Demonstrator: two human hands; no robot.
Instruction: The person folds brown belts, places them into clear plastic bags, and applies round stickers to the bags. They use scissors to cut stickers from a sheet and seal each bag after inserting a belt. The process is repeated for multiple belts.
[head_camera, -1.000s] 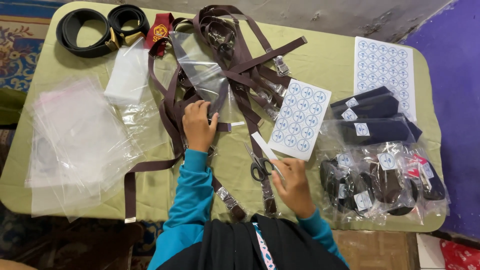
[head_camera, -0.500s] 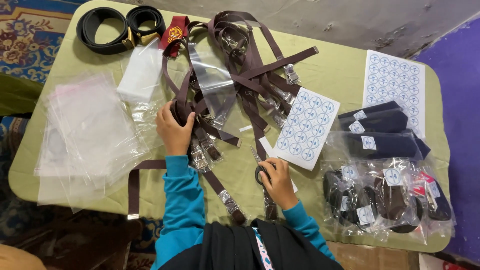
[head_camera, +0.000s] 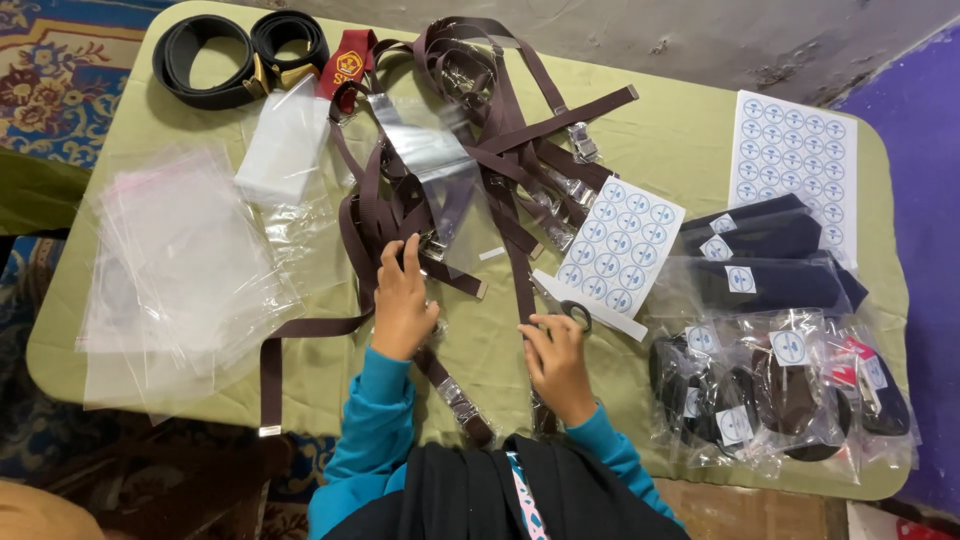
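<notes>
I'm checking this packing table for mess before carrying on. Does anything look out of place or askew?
Mostly the brown straps: they lie in a tangled heap, with one end trailing over the table's near edge. The loose clear bags at its left edge overhang it too. Nothing looks spilled or damaged.

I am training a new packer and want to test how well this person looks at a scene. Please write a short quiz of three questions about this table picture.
1. True or false: the left hand rests on the brown straps.
2. What lies right next to the right hand? A) scissors B) a tape roll C) a pen
3. Fill in: the clear plastic bags are stacked on the ______ side of the green table.

Key
1. True.
2. A: the scissors lie at its fingertips, beside a sticker sheet.
3. Left.
</notes>
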